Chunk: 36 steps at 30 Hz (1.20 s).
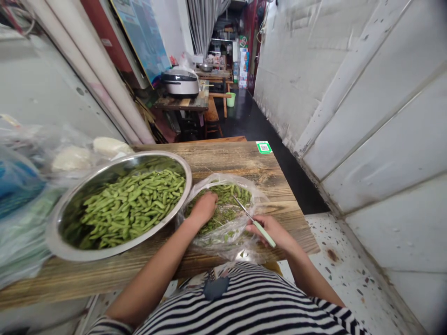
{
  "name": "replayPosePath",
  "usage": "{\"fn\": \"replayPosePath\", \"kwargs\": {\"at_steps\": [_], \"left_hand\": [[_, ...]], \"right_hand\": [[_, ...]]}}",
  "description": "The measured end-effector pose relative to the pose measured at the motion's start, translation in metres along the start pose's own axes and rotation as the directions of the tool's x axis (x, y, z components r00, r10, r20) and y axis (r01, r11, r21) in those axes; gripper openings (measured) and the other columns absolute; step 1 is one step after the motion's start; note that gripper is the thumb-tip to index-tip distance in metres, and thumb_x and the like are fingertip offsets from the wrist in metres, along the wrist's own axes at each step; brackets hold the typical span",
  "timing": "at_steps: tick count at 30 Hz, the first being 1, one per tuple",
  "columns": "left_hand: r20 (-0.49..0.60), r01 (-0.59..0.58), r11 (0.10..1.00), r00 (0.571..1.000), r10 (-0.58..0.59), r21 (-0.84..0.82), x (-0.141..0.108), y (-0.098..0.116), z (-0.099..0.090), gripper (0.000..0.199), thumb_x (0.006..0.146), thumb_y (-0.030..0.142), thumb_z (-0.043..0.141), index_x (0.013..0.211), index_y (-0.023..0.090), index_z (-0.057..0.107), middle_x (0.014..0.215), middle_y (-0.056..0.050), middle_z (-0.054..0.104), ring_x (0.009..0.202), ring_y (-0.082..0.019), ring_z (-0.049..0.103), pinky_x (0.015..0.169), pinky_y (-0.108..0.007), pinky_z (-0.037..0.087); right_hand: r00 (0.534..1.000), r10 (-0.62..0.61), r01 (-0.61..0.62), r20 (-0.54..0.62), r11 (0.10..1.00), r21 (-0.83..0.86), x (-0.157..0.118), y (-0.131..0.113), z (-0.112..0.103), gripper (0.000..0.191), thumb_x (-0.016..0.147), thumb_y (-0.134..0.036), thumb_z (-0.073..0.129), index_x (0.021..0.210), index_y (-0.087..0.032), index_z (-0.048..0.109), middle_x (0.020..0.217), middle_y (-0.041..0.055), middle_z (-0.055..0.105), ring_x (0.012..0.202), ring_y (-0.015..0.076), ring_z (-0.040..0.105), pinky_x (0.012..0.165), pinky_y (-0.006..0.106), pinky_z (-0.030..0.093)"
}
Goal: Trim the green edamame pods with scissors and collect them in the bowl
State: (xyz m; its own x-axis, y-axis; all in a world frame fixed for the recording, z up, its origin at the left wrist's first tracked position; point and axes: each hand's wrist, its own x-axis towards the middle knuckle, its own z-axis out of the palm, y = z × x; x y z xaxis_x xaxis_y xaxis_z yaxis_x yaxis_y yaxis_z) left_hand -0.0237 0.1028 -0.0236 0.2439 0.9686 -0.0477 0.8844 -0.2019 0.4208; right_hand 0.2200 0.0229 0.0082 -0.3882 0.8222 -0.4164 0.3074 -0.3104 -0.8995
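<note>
In front of me lies an open clear plastic bag [228, 249] with green soybean pods [240, 190] and leafy scraps inside. My left hand [203, 208] reaches into its left side, fingers curled down among the pods; their tips and anything between them are hidden. At the bag's right edge my right hand [270, 230] is closed on scissors [262, 231] with a pale green handle, whose metal blades point up and left over the pods. Left of the bag stands a wide steel basin [188, 174], holding a large heap of soybean pods [134, 204].
The wooden table [223, 156] bears a green QR-code card [264, 147] at its far right corner. Plastic bags [24, 223] crowd the left side. Beyond are another table with a rice cooker [180, 83] and a green bucket [231, 99]. A white wall [349, 116] runs along the right.
</note>
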Motion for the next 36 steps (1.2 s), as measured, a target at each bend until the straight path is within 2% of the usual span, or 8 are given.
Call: {"fn": "replayPosePath", "kwargs": {"at_steps": [4,6,10,12,15,24,28,36], "left_hand": [[-0.022,-0.028,0.997,0.999,0.027,-0.077,-0.002,0.003,0.004,0.02,0.074,0.011,0.053,0.085,0.017,0.068,0.087,-0.01,0.068,0.084,-0.022,0.06,0.081,-0.032,0.044],[-0.066,-0.005,0.965,0.998,-0.012,-0.261,-0.005,0.004,0.007,0.02,0.075,0.015,0.053,0.087,0.017,0.069,0.087,-0.009,0.069,0.081,-0.021,0.061,0.078,-0.032,0.045],[0.053,0.152,0.628,0.984,-0.172,-0.763,-0.018,0.012,0.01,0.025,0.07,0.034,0.063,0.086,0.015,0.068,0.063,-0.001,0.062,0.055,-0.014,0.054,0.054,-0.025,0.042],[0.144,0.211,0.468,0.974,-0.176,-0.858,-0.025,0.017,0.009,0.031,0.067,0.04,0.066,0.084,0.014,0.066,0.055,0.003,0.055,0.047,-0.01,0.048,0.047,-0.021,0.036],[0.163,0.213,0.376,0.973,-0.162,-0.902,-0.031,0.025,0.004,0.034,0.065,0.044,0.068,0.08,0.013,0.065,0.057,0.003,0.054,0.047,-0.008,0.045,0.046,-0.019,0.033],[0.145,0.226,0.348,0.959,-0.243,-0.91,-0.036,0.033,-0.006,0.04,0.057,0.045,0.074,0.081,0.014,0.067,0.054,0.004,0.055,0.044,-0.007,0.041,0.044,-0.02,0.03],[0.086,0.192,0.412,0.962,-0.26,-0.891,-0.039,0.035,-0.006,0.035,0.059,0.045,0.072,0.073,0.013,0.067,0.048,0.005,0.05,0.043,-0.007,0.038,0.044,-0.02,0.028],[-0.061,0.096,0.531,0.961,-0.269,-0.842,-0.04,0.035,-0.004,0.026,0.063,0.04,0.069,0.068,0.014,0.068,0.056,0.002,0.06,0.048,-0.009,0.044,0.049,-0.022,0.034]], "right_hand": [[0.999,-0.033,0.03,-0.025,0.991,-0.13,0.004,0.002,-0.001,0.036,0.076,-0.052,0.061,0.082,-0.017,0.057,0.046,-0.008,0.041,0.036,0.0083,0.039,0.037,0.019,0.032],[0.991,-0.121,0.102,-0.054,0.956,-0.276,0.006,0.002,-0.002,0.036,0.076,-0.051,0.062,0.079,-0.016,0.06,0.052,-0.0049,0.047,0.045,0.01,0.045,0.045,0.02,0.035],[0.972,-0.233,0.189,-0.043,0.871,-0.454,0.008,0.003,-0.004,0.038,0.078,-0.052,0.06,0.078,-0.014,0.062,0.067,-0.0007,0.056,0.061,0.0127,0.049,0.058,0.022,0.037],[0.974,-0.226,0.188,-0.028,0.866,-0.463,0.009,0.002,-0.004,0.039,0.079,-0.052,0.059,0.08,-0.014,0.062,0.068,-0.0008,0.056,0.062,0.0126,0.048,0.059,0.022,0.037],[0.974,-0.225,0.198,-0.006,0.868,-0.455,0.009,-0.002,-0.001,0.04,0.079,-0.053,0.059,0.083,-0.014,0.063,0.068,-0.0011,0.055,0.062,0.0127,0.047,0.059,0.021,0.036],[0.972,-0.225,0.234,0.069,0.903,-0.361,0.008,-0.013,0.004,0.039,0.08,-0.053,0.06,0.083,-0.014,0.062,0.06,-0.0032,0.048,0.055,0.0098,0.043,0.052,0.02,0.035],[0.981,-0.111,0.143,0.158,0.968,-0.207,0.006,-0.014,0.003,0.044,0.082,-0.056,0.055,0.098,-0.015,0.058,0.052,-0.0062,0.042,0.042,0.0074,0.039,0.042,0.018,0.031],[0.974,-0.173,0.205,0.144,0.946,-0.25,0.006,-0.019,0.003,0.042,0.081,-0.054,0.058,0.092,-0.014,0.061,0.061,-0.0034,0.047,0.049,0.007,0.042,0.048,0.019,0.035]]}}
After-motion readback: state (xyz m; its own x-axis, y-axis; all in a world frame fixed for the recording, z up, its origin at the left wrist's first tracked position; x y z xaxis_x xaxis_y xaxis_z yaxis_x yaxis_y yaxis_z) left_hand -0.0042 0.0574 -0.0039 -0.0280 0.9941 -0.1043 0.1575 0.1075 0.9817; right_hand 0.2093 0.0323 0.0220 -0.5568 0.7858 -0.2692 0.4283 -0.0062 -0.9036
